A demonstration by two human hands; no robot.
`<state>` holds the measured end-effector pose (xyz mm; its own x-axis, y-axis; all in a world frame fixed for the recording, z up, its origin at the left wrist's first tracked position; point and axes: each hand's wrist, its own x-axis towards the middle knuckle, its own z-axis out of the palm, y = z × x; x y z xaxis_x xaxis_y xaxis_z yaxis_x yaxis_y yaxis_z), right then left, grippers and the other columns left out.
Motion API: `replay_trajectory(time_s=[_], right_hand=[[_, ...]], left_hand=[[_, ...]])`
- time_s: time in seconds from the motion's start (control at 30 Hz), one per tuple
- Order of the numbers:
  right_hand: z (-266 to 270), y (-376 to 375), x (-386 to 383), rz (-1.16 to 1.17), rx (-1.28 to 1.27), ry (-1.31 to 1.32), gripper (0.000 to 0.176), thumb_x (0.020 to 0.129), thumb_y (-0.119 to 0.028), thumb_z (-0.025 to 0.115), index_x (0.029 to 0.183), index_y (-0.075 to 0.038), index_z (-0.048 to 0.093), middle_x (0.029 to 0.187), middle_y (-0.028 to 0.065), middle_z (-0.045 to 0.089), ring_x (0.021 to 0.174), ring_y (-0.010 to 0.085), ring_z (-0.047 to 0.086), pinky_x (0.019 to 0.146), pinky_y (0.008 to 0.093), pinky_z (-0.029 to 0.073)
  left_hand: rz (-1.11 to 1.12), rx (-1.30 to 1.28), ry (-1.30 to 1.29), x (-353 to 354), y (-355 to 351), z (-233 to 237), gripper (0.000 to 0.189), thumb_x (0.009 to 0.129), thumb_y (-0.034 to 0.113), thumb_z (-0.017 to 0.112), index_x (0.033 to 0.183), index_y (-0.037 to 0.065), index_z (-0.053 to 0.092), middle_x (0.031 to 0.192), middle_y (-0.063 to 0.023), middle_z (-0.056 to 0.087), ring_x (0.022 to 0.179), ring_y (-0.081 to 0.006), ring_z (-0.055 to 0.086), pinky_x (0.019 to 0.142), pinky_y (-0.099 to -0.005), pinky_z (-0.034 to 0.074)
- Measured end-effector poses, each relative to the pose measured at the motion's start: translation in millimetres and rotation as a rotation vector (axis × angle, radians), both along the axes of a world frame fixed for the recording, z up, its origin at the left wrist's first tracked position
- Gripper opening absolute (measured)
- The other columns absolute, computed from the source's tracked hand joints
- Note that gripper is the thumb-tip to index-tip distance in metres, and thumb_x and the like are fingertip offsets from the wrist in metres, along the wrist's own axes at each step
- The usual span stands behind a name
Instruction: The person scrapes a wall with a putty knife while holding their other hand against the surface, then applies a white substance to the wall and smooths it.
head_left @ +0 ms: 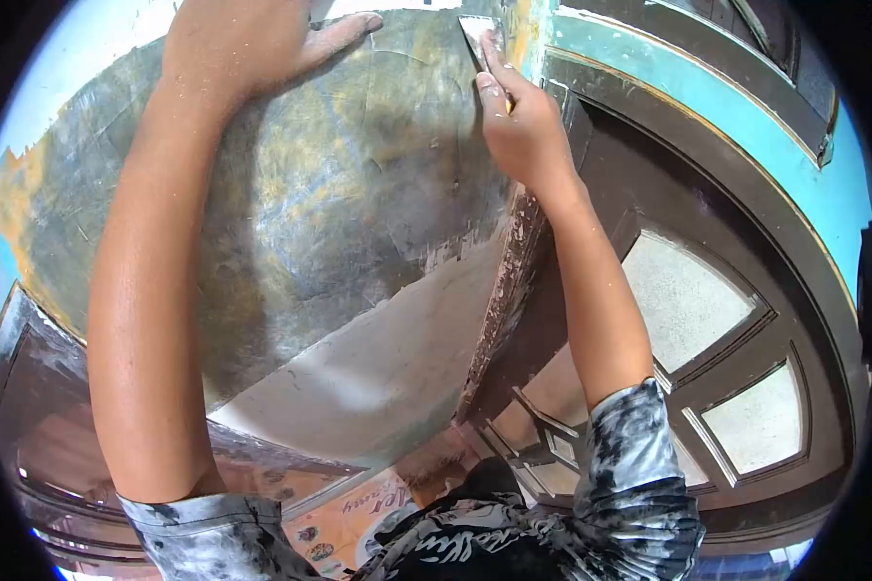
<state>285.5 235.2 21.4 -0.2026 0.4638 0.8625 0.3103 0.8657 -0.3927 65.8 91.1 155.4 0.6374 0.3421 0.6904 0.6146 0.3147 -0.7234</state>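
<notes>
My right hand [523, 121] is closed around a putty knife [474, 32] at the upper right of the wall. Its flat blade points up and lies against or very near the surface, by the door frame. My left hand [239, 44] rests against the wall at the top, thumb stretched out to the right; the other fingers run out of view. Between both arms spreads the scraped wall [349, 184], patchy grey-green and yellow, with paler material along its upper edge. White residue marks my thumb and fingers.
A dark brown door [610, 145] with pale panels stands on the right, under a turquoise strip [688, 73]. A worn, flaking wooden edge [504, 290] runs down beside the wall. Below lies a smooth pale surface [349, 387]. A printed orange sheet [354, 513] shows at the bottom.
</notes>
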Motion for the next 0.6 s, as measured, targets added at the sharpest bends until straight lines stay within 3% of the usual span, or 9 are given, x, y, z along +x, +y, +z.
replay_trajectory(time_s=[0.03,0.1,0.23,0.37,0.43,0.5,0.6], right_hand=[[0.6,-2.9,1.4,0.003,0.0,-0.006,0.049,0.102,-0.019,0.047,0.151,-0.015,0.052,0.141,0.022,0.059,0.132,0.044,0.054,0.111,0.0417,0.045],[0.7,-8.1,3.7,-0.013,0.0,-0.031,0.047,0.106,-0.02,0.051,0.151,-0.009,0.051,0.148,0.0185,0.056,0.14,0.0323,0.052,0.113,0.0329,0.04],[-2.2,-4.9,4.6,0.01,0.031,-0.022,0.046,0.107,-0.02,0.05,0.152,-0.011,0.051,0.151,0.0181,0.054,0.143,0.0322,0.049,0.115,0.034,0.039],[1.5,-8.8,7.5,0.0,-0.01,-0.076,0.047,0.106,-0.02,0.051,0.152,-0.01,0.05,0.15,0.019,0.054,0.142,0.0349,0.049,0.113,0.035,0.041],[2.2,-9.6,6.2,0.04,0.017,-0.032,0.046,0.106,-0.02,0.052,0.151,-0.012,0.052,0.145,0.0222,0.056,0.136,0.0386,0.053,0.109,0.036,0.044],[-1.5,-6.7,7.8,0.053,0.012,-0.013,0.047,0.104,-0.025,0.051,0.15,-0.02,0.053,0.136,0.0219,0.062,0.123,0.0475,0.058,0.104,0.0457,0.049],[-0.1,-7.6,7.8,-0.041,-0.09,-0.037,0.045,0.103,-0.025,0.052,0.147,-0.018,0.056,0.131,0.0232,0.064,0.118,0.0484,0.06,0.1,0.0477,0.05]], left_hand=[[-0.014,0.015,0.018,1.0,-1.5,-1.1,0.066,0.093,0.057,0.054,0.144,0.017,0.06,0.162,-0.0039,0.045,0.155,-0.0284,0.03,0.128,-0.0628,0.009],[0.034,-0.007,-0.022,6.1,-3.4,-1.4,0.066,0.093,0.058,0.054,0.145,0.017,0.06,0.162,-0.0034,0.045,0.155,-0.028,0.03,0.128,-0.0629,0.01],[0.073,-0.009,-0.039,1.8,0.4,-0.1,0.067,0.094,0.06,0.052,0.148,0.019,0.057,0.163,-0.0011,0.043,0.156,-0.0267,0.028,0.128,-0.0632,0.01],[0.044,-0.038,-0.068,-0.4,1.2,0.5,0.068,0.096,0.062,0.048,0.148,0.021,0.056,0.164,0.0011,0.042,0.156,-0.0255,0.027,0.128,-0.0625,0.007],[0.038,-0.02,-0.045,1.3,-3.2,1.4,0.068,0.094,0.06,0.052,0.147,0.019,0.057,0.163,-0.0006,0.043,0.156,-0.0272,0.028,0.127,-0.0634,0.008],[0.024,-0.092,-0.099,5.9,-10.1,1.0,0.068,0.09,0.057,0.059,0.145,0.017,0.059,0.162,-0.0029,0.044,0.155,-0.0296,0.029,0.126,-0.0648,0.011],[-0.016,-0.098,-0.092,5.5,-10.1,1.3,0.067,0.087,0.055,0.063,0.141,0.015,0.061,0.16,-0.0047,0.047,0.154,-0.0313,0.031,0.125,-0.0662,0.012]])
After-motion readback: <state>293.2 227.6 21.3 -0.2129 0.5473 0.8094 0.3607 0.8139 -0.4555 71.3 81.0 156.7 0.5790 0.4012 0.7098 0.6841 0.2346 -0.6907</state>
